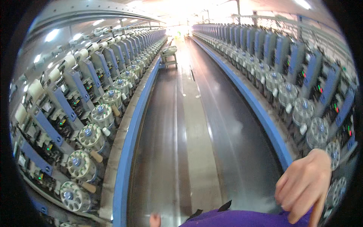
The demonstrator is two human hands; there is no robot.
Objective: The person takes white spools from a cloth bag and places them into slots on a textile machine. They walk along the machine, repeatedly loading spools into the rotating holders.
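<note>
Right hand (304, 185) loosely curled, grip empty, index finger pointing down, just beside the round bobbin magazines (317, 132) of the right winding machine row (280, 60). Left hand (154, 220) barely visible at bottom edge, grip cannot tell. Aisle floor (189, 132) runs lengthwise away, cart (169, 55) far off.

My head camera looks forward and down along the aisle floor (189, 125), with machine rows (94, 113) bending away on both sides; my right hand (304, 185) sits close at the lower right edge.
</note>
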